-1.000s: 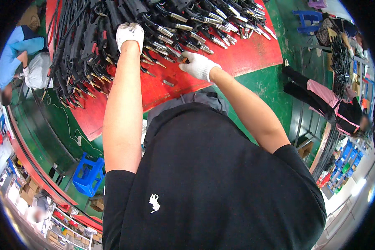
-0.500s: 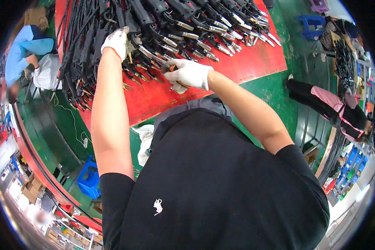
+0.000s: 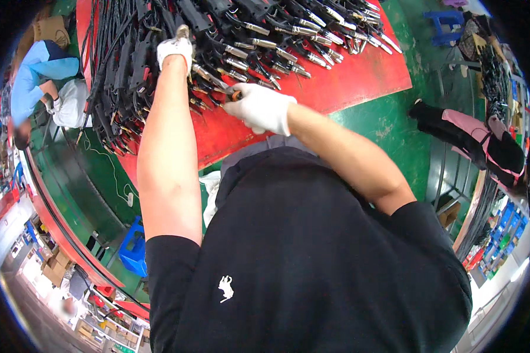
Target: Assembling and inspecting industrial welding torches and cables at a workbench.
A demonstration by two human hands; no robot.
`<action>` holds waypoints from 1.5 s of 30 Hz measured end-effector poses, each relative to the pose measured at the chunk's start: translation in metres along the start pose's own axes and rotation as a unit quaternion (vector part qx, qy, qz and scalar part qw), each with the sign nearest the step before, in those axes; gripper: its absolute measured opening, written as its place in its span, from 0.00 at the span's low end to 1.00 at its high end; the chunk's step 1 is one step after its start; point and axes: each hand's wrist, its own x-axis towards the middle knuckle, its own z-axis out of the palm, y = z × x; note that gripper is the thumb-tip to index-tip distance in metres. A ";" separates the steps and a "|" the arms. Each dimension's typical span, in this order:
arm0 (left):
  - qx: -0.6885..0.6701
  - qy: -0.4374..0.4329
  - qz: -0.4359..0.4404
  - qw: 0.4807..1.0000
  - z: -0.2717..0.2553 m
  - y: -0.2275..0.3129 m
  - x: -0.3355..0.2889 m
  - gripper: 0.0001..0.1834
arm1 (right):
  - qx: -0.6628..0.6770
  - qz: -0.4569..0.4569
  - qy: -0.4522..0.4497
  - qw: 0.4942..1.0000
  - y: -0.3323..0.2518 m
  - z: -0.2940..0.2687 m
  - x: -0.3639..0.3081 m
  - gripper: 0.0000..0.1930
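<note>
My left hand [image 3: 175,52], in a white glove with a soiled fingertip, is closed around one of the black welding torches at the front of the pile. Its fingers partly hide which part of the torch they hold. My right hand [image 3: 261,108], also gloved in white, grips a hand tool with orange-and-black handles [image 3: 236,95], which looks like pliers. The tool's metal end points up and left, against or close to a torch's metal neck [image 3: 205,73]. Welding torches [image 3: 232,50] with silvery nozzles lie heaped about both hands.
Beneath the torches is a red tabletop [image 3: 347,88]. At the left sits a person in light blue [image 3: 28,82], beside a white cloth bundle [image 3: 70,103]. Another person in black and pink [image 3: 465,132] is at the right. Blue plastic stools [image 3: 134,250] stand on the green floor.
My left hand has moved slightly right and up, its fingertip now pointing up. My right hand has turned, so less of the tool's handles shows. The whole view has shifted slightly.
</note>
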 end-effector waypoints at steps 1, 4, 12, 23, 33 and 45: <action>0.082 0.018 0.027 0.996 -0.006 -0.028 0.026 0.40 | 0.163 0.105 -0.137 0.971 -0.012 -0.006 -0.017 0.14; -0.195 -0.056 -0.071 0.977 -0.043 -0.016 0.034 0.41 | -0.063 0.031 -0.012 0.997 0.022 -0.020 -0.069 0.13; 0.119 -0.015 0.030 0.992 -0.033 -0.005 -0.026 0.43 | -0.288 0.142 -0.067 0.945 0.084 -0.048 -0.069 0.17; 0.063 0.189 0.129 0.971 -0.033 0.009 -0.075 0.28 | -0.397 0.225 -0.142 0.878 0.087 -0.054 -0.071 0.22; -0.291 -0.070 0.066 0.952 -0.007 0.016 -0.072 0.20 | -0.197 0.099 -0.009 0.975 0.054 -0.070 -0.061 0.20; -0.204 0.016 0.069 0.976 0.025 0.027 -0.041 0.39 | -0.026 0.097 -0.001 0.995 0.017 -0.070 -0.016 0.25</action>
